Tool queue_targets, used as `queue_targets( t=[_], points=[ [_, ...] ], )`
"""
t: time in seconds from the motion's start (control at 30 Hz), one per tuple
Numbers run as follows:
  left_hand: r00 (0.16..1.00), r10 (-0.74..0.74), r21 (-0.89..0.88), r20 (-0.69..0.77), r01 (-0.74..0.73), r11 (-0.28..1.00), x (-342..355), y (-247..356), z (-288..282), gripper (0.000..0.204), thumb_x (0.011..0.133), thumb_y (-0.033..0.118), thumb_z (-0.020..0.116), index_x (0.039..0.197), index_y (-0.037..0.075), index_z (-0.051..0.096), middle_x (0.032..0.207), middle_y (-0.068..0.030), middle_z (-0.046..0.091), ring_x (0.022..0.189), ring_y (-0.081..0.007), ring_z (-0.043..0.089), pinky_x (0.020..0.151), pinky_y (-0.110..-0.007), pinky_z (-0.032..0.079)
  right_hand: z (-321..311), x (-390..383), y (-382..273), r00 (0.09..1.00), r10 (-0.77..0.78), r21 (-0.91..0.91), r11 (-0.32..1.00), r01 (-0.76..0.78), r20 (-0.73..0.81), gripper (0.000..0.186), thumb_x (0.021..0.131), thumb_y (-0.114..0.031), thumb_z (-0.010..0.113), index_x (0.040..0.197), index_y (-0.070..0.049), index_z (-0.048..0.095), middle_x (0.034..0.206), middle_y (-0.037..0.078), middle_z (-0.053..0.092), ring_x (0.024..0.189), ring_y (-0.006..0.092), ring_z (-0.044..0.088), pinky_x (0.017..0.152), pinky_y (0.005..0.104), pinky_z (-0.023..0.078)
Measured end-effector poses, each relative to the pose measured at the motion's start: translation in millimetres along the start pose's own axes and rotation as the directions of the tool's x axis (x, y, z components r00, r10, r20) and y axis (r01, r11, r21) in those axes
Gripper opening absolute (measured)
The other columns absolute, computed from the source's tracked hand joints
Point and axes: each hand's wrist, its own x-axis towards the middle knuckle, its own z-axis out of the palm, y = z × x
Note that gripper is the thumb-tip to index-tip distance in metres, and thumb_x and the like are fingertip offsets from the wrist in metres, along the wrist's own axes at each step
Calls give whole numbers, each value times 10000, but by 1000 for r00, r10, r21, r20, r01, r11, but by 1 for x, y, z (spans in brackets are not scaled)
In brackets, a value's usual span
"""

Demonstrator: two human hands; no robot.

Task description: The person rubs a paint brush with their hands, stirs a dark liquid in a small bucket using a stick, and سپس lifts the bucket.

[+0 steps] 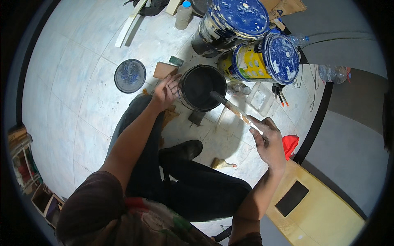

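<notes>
My right hand (267,141) grips the upper end of a paint-smeared wooden stick (237,111). The stick slants down to the left, and its dark-coated lower end reaches into a black bucket (222,76) standing on the floor in front of me. What lies at the bottom of the bucket is too dark to make out. At the bucket's left side, my left hand (166,92) is open, fingers extended, the fingertips against or very near its outer wall. A round, paint-marked dark lid (130,76) lies on the tiles to the left.
Two large paint pails, one dark (205,35) and one yellow (250,61), stand beyond the bucket under blue lids. A brown block (164,70), a glass jar (238,89), a clear plastic tray (261,99) and a paintbrush (223,163) surround it. A yellow panel (318,205) sits at right.
</notes>
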Motion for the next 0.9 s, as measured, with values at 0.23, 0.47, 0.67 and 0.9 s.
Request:
queue_targets(
  t=[0.23,0.47,0.67,0.9],
  points=[
    [1000,-20,-5,18,20,1000,7,0,-11,627,1095,472,532,1535,27,497,1414,-103,646,1247,-234,633,1105,-408,466,31,26,9,999,-26,22,999,26,19,329,961,-61,691,1288,-30,720,966,243,624,846,440,629,785,489,500],
    [998,-15,41,53,13,999,13,0,-16,610,1103,474,516,1530,39,514,1389,-90,668,1212,-215,641,1065,-373,467,113,85,9,998,-1,-249,968,-14,-60,262,996,-179,659,1209,-28,685,1053,253,670,966,472,700,841,544,569],
    [995,-43,73,86,37,997,16,0,-17,619,1106,473,508,1549,41,487,1368,-91,683,1208,-209,641,1052,-375,463,173,124,13,987,-36,-394,914,95,154,208,1052,-165,537,1164,-56,675,1071,218,689,934,396,746,817,510,608],
    [990,-25,135,139,6,991,20,4,-31,627,1124,436,426,1615,46,402,1461,-85,623,1250,-202,620,1119,-389,428,182,159,17,998,66,-372,927,-58,10,194,1034,-197,587,1088,-48,698,1062,238,725,964,422,748,838,523,608]
  ],
)
